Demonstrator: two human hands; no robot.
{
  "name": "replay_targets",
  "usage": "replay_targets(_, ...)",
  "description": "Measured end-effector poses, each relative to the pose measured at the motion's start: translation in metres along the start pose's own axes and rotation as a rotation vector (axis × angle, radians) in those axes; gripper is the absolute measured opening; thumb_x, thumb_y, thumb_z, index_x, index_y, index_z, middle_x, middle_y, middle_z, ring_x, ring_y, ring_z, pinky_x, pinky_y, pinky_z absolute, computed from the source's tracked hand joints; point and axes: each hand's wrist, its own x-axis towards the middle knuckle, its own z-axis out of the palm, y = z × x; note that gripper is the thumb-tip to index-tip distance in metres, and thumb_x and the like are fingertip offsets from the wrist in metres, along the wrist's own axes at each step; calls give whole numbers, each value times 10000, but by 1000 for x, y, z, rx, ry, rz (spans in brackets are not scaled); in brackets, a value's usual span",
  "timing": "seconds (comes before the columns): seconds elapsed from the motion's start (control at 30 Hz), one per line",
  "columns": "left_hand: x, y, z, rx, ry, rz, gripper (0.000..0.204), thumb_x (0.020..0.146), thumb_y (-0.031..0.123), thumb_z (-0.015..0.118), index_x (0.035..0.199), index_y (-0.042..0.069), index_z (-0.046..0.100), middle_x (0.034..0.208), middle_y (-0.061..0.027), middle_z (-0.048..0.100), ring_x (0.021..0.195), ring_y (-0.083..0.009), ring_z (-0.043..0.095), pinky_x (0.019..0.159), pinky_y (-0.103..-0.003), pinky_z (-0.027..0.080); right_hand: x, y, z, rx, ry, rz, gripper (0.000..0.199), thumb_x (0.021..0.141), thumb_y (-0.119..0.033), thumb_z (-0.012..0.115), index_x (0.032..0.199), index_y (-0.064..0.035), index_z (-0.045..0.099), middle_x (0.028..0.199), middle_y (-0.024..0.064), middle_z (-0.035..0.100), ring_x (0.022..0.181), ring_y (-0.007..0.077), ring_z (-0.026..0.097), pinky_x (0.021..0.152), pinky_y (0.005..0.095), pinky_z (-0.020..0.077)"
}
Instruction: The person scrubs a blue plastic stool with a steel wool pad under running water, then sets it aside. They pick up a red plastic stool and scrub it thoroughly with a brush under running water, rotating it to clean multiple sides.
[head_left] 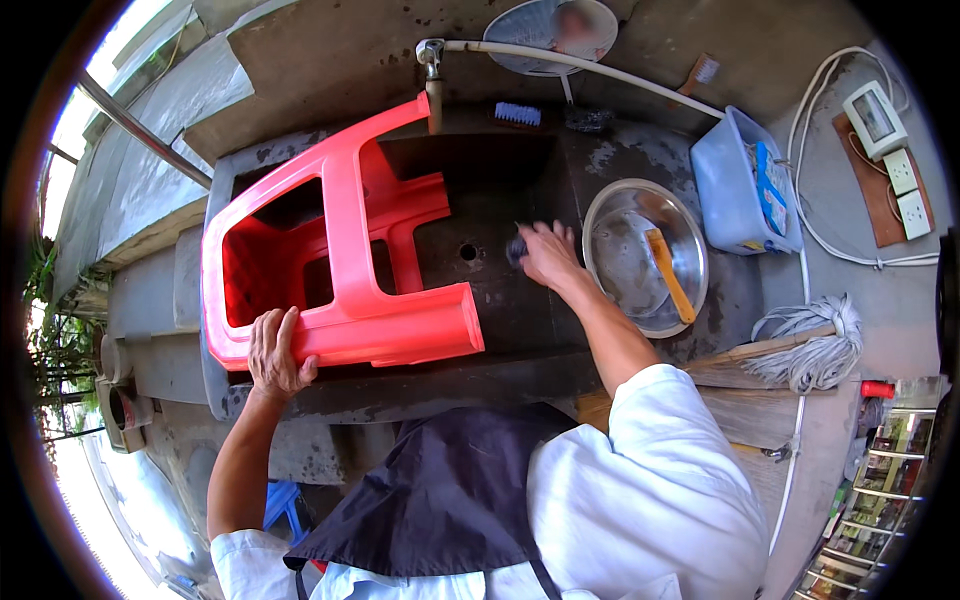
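A red plastic stool (345, 220) lies on its side across the dark stone sink (485, 215), its legs pointing right. My left hand (280, 352) grips the stool's near edge, the fingers over its side and the thumb along it. Over the right part of the basin, my right hand (548, 252) is closed around a small dark scrubber (516, 250); blur hides its exact kind. Just right of that hand stands a steel basin (645, 205) with a little water. A brush with a yellow-brown handle (668, 275) leans inside it.
A blue plastic tub (725, 190) stands right of the basin. Behind the sink are a tap (431, 62), a white pipe (590, 65), a round mirror (520, 38) and a blue-bristled brush (517, 114). A mop head (815, 345) lies at right, below wall sockets (905, 190).
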Motion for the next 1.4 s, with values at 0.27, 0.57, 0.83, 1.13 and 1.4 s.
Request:
replay_targets(0.27, -12, 0, -9, 65, -29, -56, 721, 892, 569, 572, 1338, 2, 587, 1238, -254, 574, 1140, -446, 569, 1026, -542, 445, -52, 91, -144, -301, -83, 331, 374, 894, -171, 694, 1240, -60, 609, 1175, 208, 643, 1129, 419, 610, 984, 492, 463)
replay_targets(0.57, -2, 6, -16, -39, -67, -106, 776, 857, 594, 570, 1353, -3, 555, 1272, -238, 578, 1206, -431, 548, 1102, -540, 390, -67, 116, -80, 565, -212, 491, 604, 936, -21, 609, 1516, -90, 457, 1463, 181, 560, 1319, 247, 570, 1108, 351, 410)
replay_targets(0.83, 20, 34, -13, 11, 85, -330, 425, 823, 368, 680, 1078, 31, 630, 991, -154, 619, 1011, -344, 588, 999, -475, 411, -20, -130, -174, 161, -418, -509, 469, 908, -39, 654, 1362, -150, 619, 1043, 134, 666, 874, 289, 712, 763, 378, 589)
replay_targets(1.13, 17, 33, -8, -41, 149, -335, 420, 805, 324, 682, 1069, 2, 631, 990, -170, 629, 980, -353, 597, 952, -454, 445, -21, -165, -197, -455, -593, -743, 545, 836, -10, 629, 1355, -172, 604, 930, 150, 558, 777, 309, 693, 606, 421, 583)
replay_targets(1.4, 12, 31, -6, -60, 216, -336, 382, 787, 302, 686, 1034, 14, 637, 972, -155, 643, 984, -351, 614, 993, -462, 446, 9, -233, -89, -288, -357, -904, 558, 855, -40, 625, 1389, -202, 612, 927, 123, 562, 747, 251, 689, 598, 365, 583)
